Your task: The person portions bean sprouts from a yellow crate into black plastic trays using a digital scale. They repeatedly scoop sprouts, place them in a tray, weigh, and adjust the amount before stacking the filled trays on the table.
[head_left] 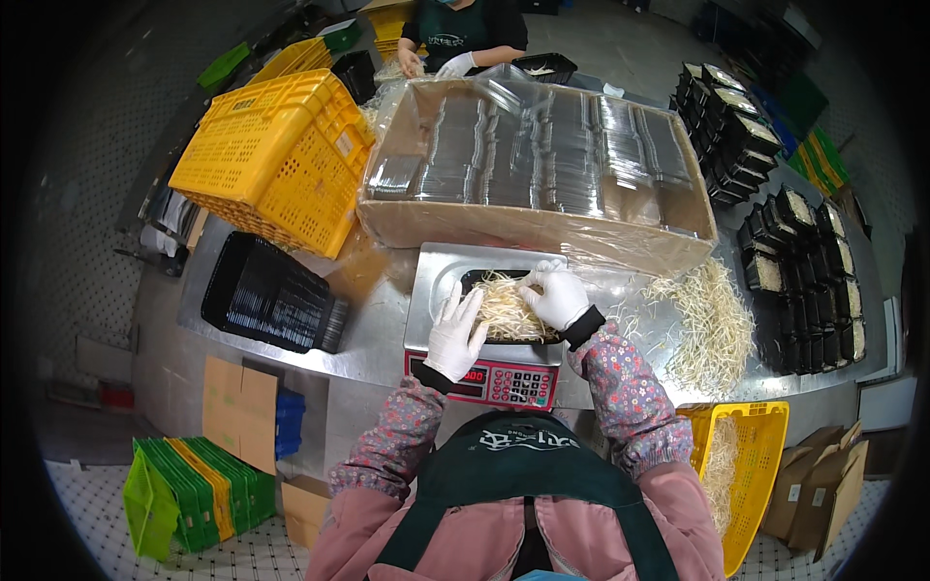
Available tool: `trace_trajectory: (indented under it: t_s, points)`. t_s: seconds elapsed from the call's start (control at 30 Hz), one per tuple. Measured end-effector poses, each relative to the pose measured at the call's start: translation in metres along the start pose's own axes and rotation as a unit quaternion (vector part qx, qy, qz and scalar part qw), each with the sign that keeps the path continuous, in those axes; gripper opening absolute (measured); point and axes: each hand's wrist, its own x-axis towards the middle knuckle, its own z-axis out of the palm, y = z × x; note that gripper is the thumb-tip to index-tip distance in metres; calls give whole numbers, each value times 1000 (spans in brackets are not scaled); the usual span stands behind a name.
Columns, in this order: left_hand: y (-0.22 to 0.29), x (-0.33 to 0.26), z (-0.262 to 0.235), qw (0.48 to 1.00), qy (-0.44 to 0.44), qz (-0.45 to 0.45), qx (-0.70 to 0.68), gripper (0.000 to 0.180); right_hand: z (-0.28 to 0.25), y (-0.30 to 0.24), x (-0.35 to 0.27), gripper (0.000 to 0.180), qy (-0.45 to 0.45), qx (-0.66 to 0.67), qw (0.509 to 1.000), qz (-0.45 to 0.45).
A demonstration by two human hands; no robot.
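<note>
A black plastic tray (472, 278) rests on the metal pan of a red-fronted digital scale (441, 259). It is heaped with pale bean sprouts (511, 312), and some strands poke over its near edge. My left hand (455, 332), in a white glove, lies along the tray's left side with its fingers stretched out, touching the sprouts. At the right far corner my right hand (557, 296), also white-gloved, has its fingers bent and pinched together at the edge of the heap. What lies between those fingertips is mostly hidden, though sprouts show right beside them.
Behind the scale stands a carton (465, 215) of clear plastic lids. A tilted yellow crate (262, 145) and nested black trays (266, 295) are at left. Loose sprouts (712, 329) lie at right near stacked filled trays (799, 281). Another person (470, 34) works across the table.
</note>
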Motion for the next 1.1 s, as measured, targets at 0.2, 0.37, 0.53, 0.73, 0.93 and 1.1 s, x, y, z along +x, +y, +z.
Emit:
trace_trajectory:
  t_s: [0.2,0.37,0.53,0.73,0.93,1.1]
  points:
    - [9,0,1,1000,8,-9,-2,58,-1,5,9,11,-12,-21,999,-33]
    - [14,0,-1,1000,8,6,-1,61,-19,4,5,11,-48,28,998,28]
    - [18,0,2,1000,-13,0,3,60,-14,3,2,10,-74,-4,996,55]
    - [18,0,7,999,-17,8,45,53,-12,-1,1,12,-79,-18,996,49]
    - [22,1,4,1000,16,12,-10,49,-7,4,-1,10,50,-82,994,-59]
    - [26,0,-5,978,128,-40,-158,50,-39,-6,-3,10,41,-67,989,-126]
